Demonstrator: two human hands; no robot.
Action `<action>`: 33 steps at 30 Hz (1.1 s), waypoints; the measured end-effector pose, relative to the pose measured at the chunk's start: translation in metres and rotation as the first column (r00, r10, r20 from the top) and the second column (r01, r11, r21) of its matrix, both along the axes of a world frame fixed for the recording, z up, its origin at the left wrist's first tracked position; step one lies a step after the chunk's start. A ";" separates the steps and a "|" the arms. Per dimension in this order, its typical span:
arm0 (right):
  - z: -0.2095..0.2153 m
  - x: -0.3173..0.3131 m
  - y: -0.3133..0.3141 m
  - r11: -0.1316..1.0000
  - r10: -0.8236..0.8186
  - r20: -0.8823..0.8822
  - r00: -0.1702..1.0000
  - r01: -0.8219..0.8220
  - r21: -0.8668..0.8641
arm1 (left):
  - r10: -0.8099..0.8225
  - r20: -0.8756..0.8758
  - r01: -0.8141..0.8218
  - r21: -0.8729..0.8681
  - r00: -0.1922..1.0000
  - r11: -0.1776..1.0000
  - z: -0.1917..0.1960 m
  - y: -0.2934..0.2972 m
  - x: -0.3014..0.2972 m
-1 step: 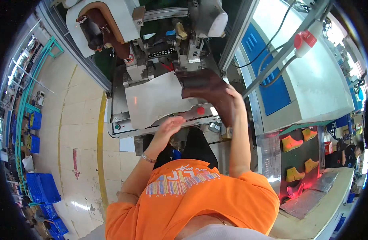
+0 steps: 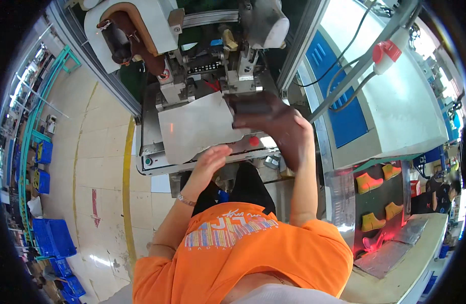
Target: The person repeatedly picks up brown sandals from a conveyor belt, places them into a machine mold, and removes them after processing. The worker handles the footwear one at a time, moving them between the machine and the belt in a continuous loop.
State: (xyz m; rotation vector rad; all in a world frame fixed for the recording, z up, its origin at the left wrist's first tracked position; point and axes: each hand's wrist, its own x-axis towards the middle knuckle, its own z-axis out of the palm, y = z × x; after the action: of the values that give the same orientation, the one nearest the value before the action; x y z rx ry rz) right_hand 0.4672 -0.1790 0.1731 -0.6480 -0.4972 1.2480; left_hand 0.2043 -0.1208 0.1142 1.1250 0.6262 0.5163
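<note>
A dark brown leather boot upper [image 2: 273,114] is in my right hand [image 2: 303,126], whose fingers are wrapped over its right edge. The leather reaches left toward the machine front and hangs down along my wrist. Empty, my left hand [image 2: 212,159] hovers by the front edge of the machine with its fingers stretched out. Just beyond it lies a pale flat plate [image 2: 195,131]. Another brown boot upper [image 2: 153,62] sits in the curved tan mould [image 2: 129,7] on the machine's left side.
A red button [image 2: 254,141] and a green button [image 2: 148,161] are on the machine front. To the right, yellow-orange boot-shaped pieces [image 2: 368,183] lie on a dark conveyor [image 2: 367,205] beside a white cabinet [image 2: 405,121]. Blue crates [image 2: 54,238] stand far left; a person is far right.
The boot upper in my right hand has shifted slightly right and down, and that hand has moved right with it. My left hand has drifted a little left.
</note>
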 end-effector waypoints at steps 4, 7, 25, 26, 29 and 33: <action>-0.014 -0.005 -0.022 0.976 -0.041 -0.159 0.986 0.073 0.204 | 0.157 0.153 -0.158 -0.007 0.976 0.987 0.021 0.026 0.046; -0.054 -0.016 -0.018 0.956 -0.172 -0.398 0.901 0.251 0.154 | -0.128 0.644 0.454 -0.372 0.754 0.809 0.019 0.053 0.085; 0.010 0.047 -0.019 0.910 0.282 0.376 0.882 -0.371 0.187 | -0.199 0.355 0.122 0.227 0.913 0.966 0.103 0.074 0.094; 0.025 0.051 -0.012 0.931 0.229 0.490 0.841 -0.337 0.144 | -0.314 0.272 0.182 0.418 0.910 0.890 0.119 0.081 0.090; 0.085 0.058 0.008 0.918 0.084 0.599 0.796 -0.295 0.263 | -0.308 0.234 0.120 0.584 0.922 0.803 0.180 0.081 0.083; 0.141 0.074 0.067 0.946 -0.245 0.620 0.746 0.043 0.321 | -0.056 0.335 -0.185 0.642 0.941 0.744 0.211 0.127 0.107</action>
State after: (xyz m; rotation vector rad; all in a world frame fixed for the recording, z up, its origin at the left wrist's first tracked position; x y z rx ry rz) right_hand 0.5414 -0.1122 0.3143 -0.8535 -1.1722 0.7424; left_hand 0.3115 0.0058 0.3247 1.6474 0.1621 1.0262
